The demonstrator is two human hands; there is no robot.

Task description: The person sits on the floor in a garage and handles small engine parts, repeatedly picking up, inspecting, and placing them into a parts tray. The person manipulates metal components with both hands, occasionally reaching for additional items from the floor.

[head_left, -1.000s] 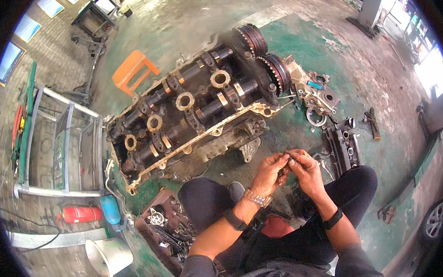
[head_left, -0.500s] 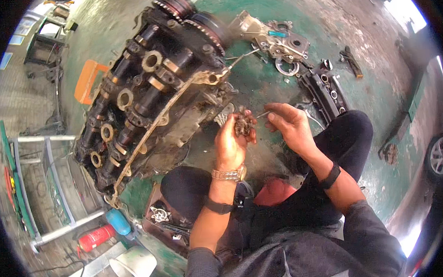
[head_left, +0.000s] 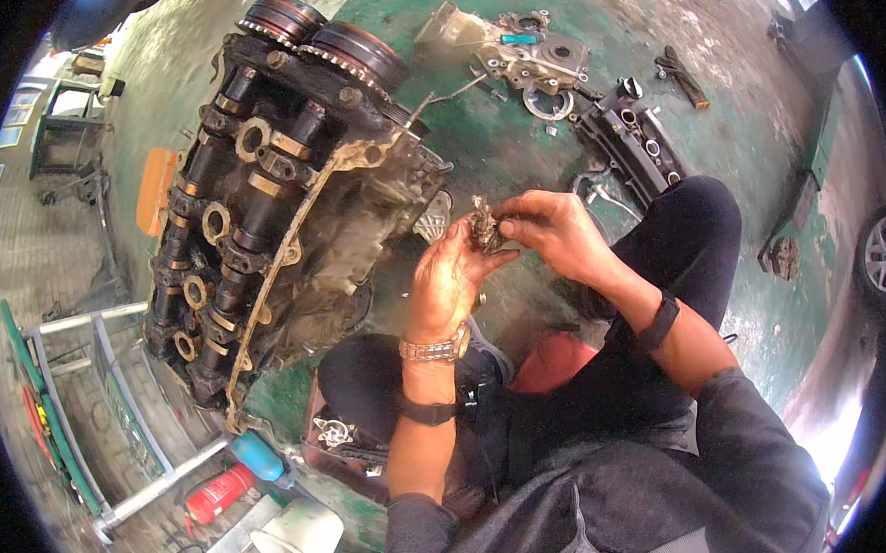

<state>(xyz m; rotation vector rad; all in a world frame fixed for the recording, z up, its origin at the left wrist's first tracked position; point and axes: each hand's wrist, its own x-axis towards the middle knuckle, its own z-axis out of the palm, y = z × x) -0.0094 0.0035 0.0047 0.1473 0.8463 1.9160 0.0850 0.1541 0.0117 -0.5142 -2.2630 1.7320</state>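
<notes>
In front of my knees, my left hand [head_left: 443,281] is closed around the lower part of a small clump of grimy metal pieces [head_left: 482,224], which look like dirty bolts, though I cannot make them out singly. From the other side, my right hand [head_left: 559,232] pinches the same clump between thumb and fingers. Left of both hands stands a large engine [head_left: 290,224] with its camshafts exposed and two toothed sprockets [head_left: 351,56] at its far end. Just beyond my left fingers, a ribbed metal part [head_left: 434,217] lies near the engine's side.
On the green floor ahead are a metal engine cover [head_left: 542,66] with a teal-handled screwdriver [head_left: 519,39], and a black valve cover [head_left: 631,136]. A red fire extinguisher [head_left: 219,493], a white bucket [head_left: 301,534] and a metal frame [head_left: 120,414] are at left. A car wheel [head_left: 878,252] shows at right.
My right hand has come left from holding a thin piece apart, and its fingertips now meet the clump in my left hand. The view has shifted, so the engine appears farther left.
</notes>
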